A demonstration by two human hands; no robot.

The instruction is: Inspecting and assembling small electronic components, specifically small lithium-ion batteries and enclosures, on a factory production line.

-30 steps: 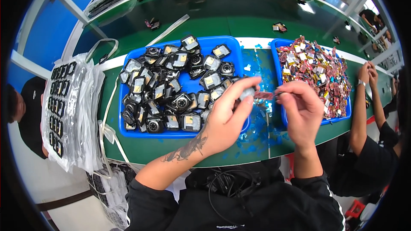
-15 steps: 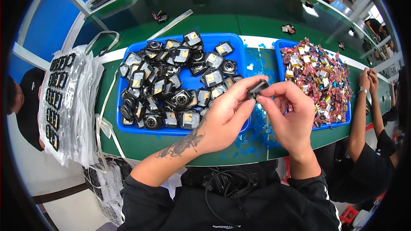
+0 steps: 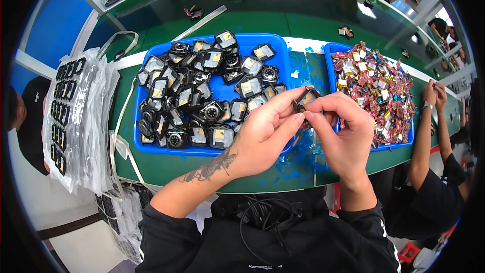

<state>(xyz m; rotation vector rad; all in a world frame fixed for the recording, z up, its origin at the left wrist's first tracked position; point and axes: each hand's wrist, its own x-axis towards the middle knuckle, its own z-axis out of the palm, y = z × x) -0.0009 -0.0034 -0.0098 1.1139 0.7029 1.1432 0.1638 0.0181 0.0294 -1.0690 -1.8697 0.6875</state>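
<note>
Between my two hands, over the gap dividing two blue trays, is a small black watch case [image 3: 305, 96], tilted up on edge. My left hand [image 3: 260, 139] grips it between thumb and fingers. The thumb and forefinger of my right hand [image 3: 347, 134] pinch at its near right edge; whether they hold a separate small part is hidden. Below and left, similar black watch cases [image 3: 208, 111] fill much of the left blue tray [image 3: 242, 39]. Small circuit boards with silver and yellow pieces [image 3: 376, 91] are heaped in the right blue tray [image 3: 331, 68].
Blue scraps [image 3: 288, 169] litter the green table [image 3: 242, 186] between the trays. Plastic-wrapped trays of black parts [image 3: 65, 106] stand at the left, with white strapping [image 3: 121, 121] beside them. A conveyor [image 3: 252, 12] runs beyond. Another person's hands [image 3: 434, 96] are at the right.
The watch case has turned in my fingers and now stands more on edge, showing a lighter inner face. Both hands stay nearly in place; the view has shifted slightly.
</note>
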